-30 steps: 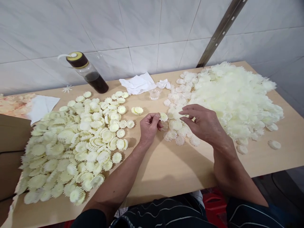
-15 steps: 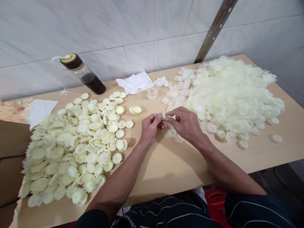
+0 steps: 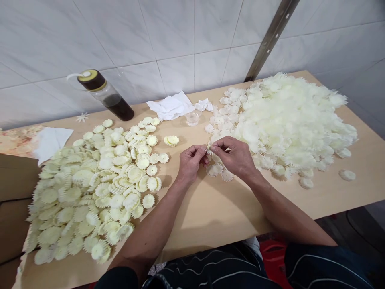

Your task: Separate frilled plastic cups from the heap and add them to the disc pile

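Near the middle of the table my left hand (image 3: 191,159) pinches a small pale flower-shaped piece (image 3: 209,149) between thumb and fingertips. My right hand (image 3: 234,155) meets it from the right, its thumb and forefinger closed on the same piece. To the left lies a large pile of pale yellow scalloped discs (image 3: 105,176). A heap of whitish, frilly petal pieces (image 3: 288,120) covers the right part of the table, and flat translucent petal pieces (image 3: 227,114) lie along its left edge, some partly hidden behind my right hand.
A bottle of dark liquid (image 3: 116,105) leans at the back left. White tissues (image 3: 172,105) and a small clear cup (image 3: 193,118) are at the back middle. A cardboard box (image 3: 16,200) stands at the far left, and a metal post (image 3: 269,42) rises behind the table.
My right hand's fingertips have shifted slightly on the small piece, whose pointed petals now show more clearly between the hands. My left hand has barely moved.
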The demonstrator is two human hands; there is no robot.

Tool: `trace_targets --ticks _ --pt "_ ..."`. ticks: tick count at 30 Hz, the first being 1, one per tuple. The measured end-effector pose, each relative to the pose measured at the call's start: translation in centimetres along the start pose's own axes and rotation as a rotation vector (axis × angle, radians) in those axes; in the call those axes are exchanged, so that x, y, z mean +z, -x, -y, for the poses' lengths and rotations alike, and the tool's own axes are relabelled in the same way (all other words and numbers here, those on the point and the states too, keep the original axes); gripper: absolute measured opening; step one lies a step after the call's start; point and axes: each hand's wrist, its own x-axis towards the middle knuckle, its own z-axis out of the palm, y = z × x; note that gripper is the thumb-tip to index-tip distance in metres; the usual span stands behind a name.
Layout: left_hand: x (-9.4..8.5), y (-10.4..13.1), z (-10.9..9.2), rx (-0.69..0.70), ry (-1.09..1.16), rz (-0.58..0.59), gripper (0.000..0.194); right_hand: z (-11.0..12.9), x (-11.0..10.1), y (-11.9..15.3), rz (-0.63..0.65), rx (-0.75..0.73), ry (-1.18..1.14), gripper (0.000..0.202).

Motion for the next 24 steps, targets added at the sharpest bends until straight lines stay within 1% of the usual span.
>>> trace_targets --ticks 4,8,10,12,13,16,21,24 --pt "-0.06 -0.01 -0.04 -0.009 0.016 0.008 0.051 -0.32 -0.04 -0.10 0.026 0.096 -0.070 0.019" --pt "-0.17 -0.10 -0.02 -0.024 0.016 -0.012 0.052 -0.46 -0.31 -0.15 0.094 0.179 -0.185 0.041" --pt "-0.22 -0.12 0.04 -0.003 -0.001 -0.020 0.052 -0.34 -0.43 -0.14 0.154 0.188 -0.218 0.045" --pt "-0.25 -0.09 0.09 0.037 -0.036 -0.028 0.051 -0.17 -0.51 -0.14 0.203 0.181 -0.216 0.042" --pt "-0.26 -0.07 0.10 0.058 -0.058 -0.031 0.050 -0.10 -0.53 -0.15 0.207 0.172 -0.200 0.038" --pt "-0.24 0.03 0.06 0.103 -0.114 -0.037 0.048 0.04 -0.57 -0.22 0.164 0.152 -0.134 0.030" --pt "-0.22 0.07 0.12 0.087 -0.093 -0.021 0.051 0.14 -0.61 -0.28 0.135 0.159 -0.055 0.027" --pt "-0.28 -0.03 0.24 0.067 -0.039 -0.020 0.053 0.07 -0.57 -0.25 0.121 0.127 0.002 0.026"
